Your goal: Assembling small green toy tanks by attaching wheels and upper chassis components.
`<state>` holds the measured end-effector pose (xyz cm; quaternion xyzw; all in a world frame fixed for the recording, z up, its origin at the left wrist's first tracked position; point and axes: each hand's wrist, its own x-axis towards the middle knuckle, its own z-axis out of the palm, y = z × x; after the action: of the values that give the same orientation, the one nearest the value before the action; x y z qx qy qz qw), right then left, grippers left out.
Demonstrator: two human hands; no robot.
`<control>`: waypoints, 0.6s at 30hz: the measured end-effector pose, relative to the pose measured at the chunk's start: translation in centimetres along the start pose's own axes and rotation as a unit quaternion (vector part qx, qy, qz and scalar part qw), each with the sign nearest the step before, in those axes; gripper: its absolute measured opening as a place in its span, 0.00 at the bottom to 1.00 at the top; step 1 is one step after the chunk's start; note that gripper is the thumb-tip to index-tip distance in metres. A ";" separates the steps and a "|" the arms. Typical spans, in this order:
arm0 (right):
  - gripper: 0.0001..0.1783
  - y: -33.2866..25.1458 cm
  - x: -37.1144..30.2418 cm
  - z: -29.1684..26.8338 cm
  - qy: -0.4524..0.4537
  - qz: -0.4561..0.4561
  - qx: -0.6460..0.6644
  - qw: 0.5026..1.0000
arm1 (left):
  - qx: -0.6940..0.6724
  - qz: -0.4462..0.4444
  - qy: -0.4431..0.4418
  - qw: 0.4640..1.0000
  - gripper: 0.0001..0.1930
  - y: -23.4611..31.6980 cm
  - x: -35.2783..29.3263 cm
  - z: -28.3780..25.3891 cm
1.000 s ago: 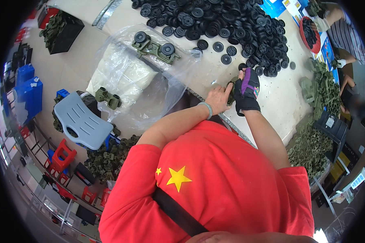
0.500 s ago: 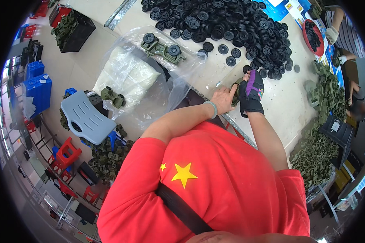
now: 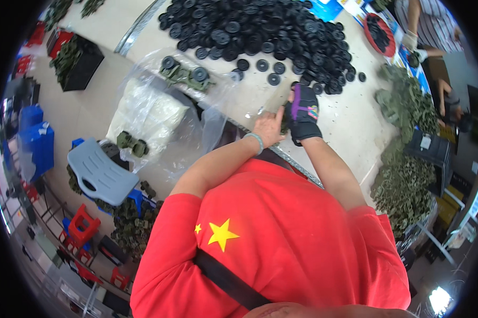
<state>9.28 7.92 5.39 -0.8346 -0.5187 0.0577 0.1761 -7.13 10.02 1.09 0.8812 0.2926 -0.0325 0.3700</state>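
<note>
At the near table edge my bare left hand, with a pale bracelet at its wrist, is closed with its index finger extended along an olive-green toy vehicle part. Only a sliver of that part shows between my hands. My right hand, in a black and purple fingerless glove, is closed over the part's other side; its fingertips are mostly hidden. Just beyond my hands lie loose black toy wheels beside a big heap of wheels. A green toy vehicle chassis with dark wheels rests on clear plastic to the left.
Left of me are a white bag, another green toy vehicle and a grey stool. Piles of green parts flank my right side. At the far right a co-worker's gloved hand is near a red basin of black pieces.
The whole view has shifted, so the table and my hands sit farther left in the picture. My hands stay together at the green part, with little change in grip.
</note>
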 end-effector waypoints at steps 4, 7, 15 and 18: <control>0.11 0.0 0.1 -0.3 0.000 0.024 -0.008 1.000 | 0.011 0.012 0.012 1.000 0.52 0.1 0.3 0.1; 0.11 0.1 -0.2 -0.3 0.057 0.098 0.088 0.990 | 0.011 -0.006 0.002 1.000 0.53 0.4 0.4 -0.4; 0.17 10.9 -6.1 -1.3 0.023 0.393 0.553 0.735 | 0.035 -0.015 0.025 0.999 0.53 0.6 0.3 -0.2; 0.17 13.6 -7.8 -2.1 0.008 0.318 0.481 0.817 | 0.005 -0.046 -0.003 0.999 0.54 1.4 0.2 -1.2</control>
<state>17.80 -4.88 1.86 -0.7626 -0.1292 0.3459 0.5312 -6.44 10.18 2.80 0.8685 0.3314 -0.0533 0.3646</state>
